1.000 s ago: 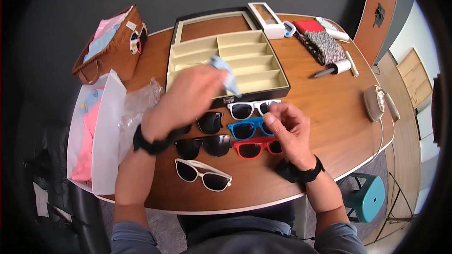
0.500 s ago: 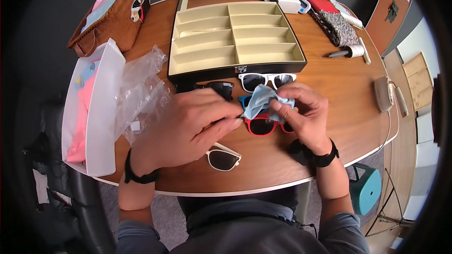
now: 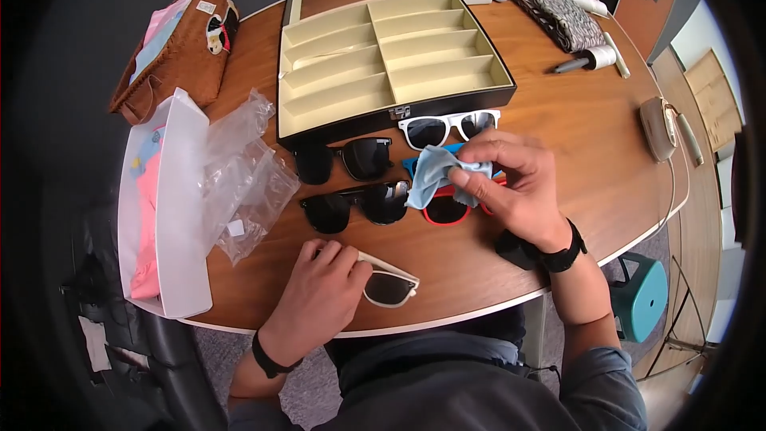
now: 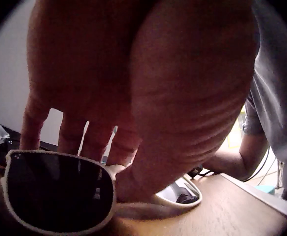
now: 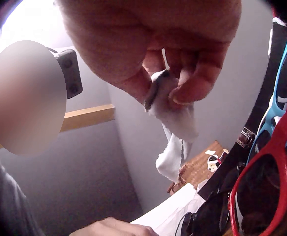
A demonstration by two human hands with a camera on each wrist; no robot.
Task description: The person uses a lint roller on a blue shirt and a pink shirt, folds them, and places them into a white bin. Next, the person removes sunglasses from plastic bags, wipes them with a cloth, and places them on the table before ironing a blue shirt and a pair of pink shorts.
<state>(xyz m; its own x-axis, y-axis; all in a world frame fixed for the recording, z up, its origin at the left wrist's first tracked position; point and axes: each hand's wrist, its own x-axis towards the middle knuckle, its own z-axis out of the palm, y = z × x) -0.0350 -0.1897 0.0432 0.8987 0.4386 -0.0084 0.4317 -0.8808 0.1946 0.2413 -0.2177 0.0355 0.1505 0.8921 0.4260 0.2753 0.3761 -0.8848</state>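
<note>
My left hand (image 3: 323, 291) pinches cream-framed sunglasses (image 3: 389, 289) near the table's front edge. In the left wrist view, thumb and fingers meet at the bridge of the sunglasses (image 4: 60, 191); the hand covers one lens in the head view. A light blue cleaning cloth (image 3: 431, 177) hangs from the thumb and fingertips of my right hand (image 3: 519, 183). That hand hovers over blue sunglasses (image 3: 453, 148) and red sunglasses (image 3: 445, 211), partly hiding both. White sunglasses (image 3: 427, 129) lie behind them, and two black pairs, the nearer one (image 3: 327, 214) included, lie to the left.
Behind the glasses stands an open display case (image 3: 335, 124) with cream compartments. Clear plastic wrapping (image 3: 247, 191) and a white box (image 3: 183, 223) with pink cloth lie left, before a brown basket (image 3: 183, 56). A lint roller (image 3: 598, 57) and a beige corded device (image 3: 658, 129) are at right.
The cloth passed from my left hand to my right. My left hand then came down to the cream sunglasses and took hold of them. My right hand stays over the coloured sunglasses.
</note>
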